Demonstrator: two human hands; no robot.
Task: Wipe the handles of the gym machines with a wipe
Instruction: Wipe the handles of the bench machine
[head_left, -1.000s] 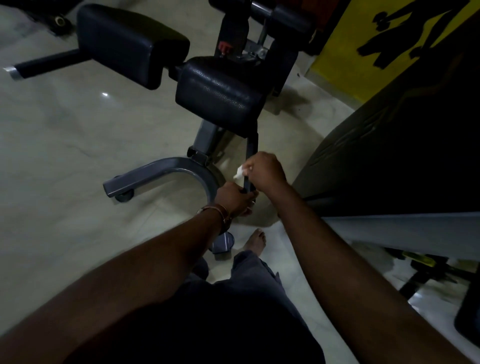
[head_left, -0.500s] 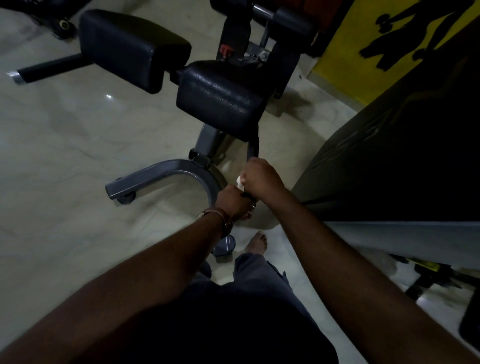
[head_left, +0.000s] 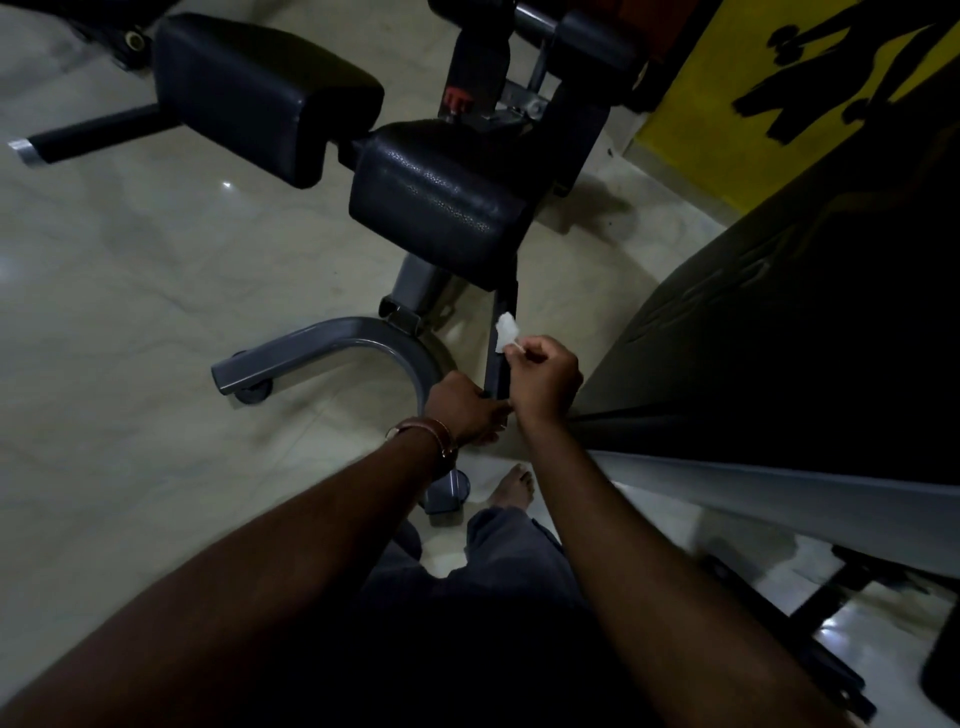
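Looking down from head height, two bare forearms are seen reaching forward over a pale, glossy tiled floor (head_left: 130, 312) in a dimly lit gym. A small white wipe (head_left: 506, 330) is pinched between the thumb and curled fingers of the right hand (head_left: 545, 379) and is pressed against a dark vertical handle bar (head_left: 501, 358) that hangs below a black padded seat cushion (head_left: 441, 202). The lower end of the same bar is gripped by the left hand (head_left: 462, 410), just below and to the left of the right hand, the two hands almost touching. A copper-coloured bangle (head_left: 431, 434) is worn on the left wrist.

A second black pad (head_left: 260, 93) is set further back and to the left of the seat cushion, with a dark side bar tipped in silver (head_left: 78, 137) extending from it toward the left edge. A curved grey metal base leg (head_left: 332, 348) with a small wheel is seen on the floor beneath the cushion. A red knob (head_left: 454, 98) is visible on the machine's upright behind the cushion.

A large dark panel of another machine (head_left: 779, 338) fills the right side. A yellow wall with black silhouetted figures (head_left: 727, 104) stands at upper right. A bare foot (head_left: 514, 488) and dark trousers (head_left: 493, 571) are seen at the bottom centre.
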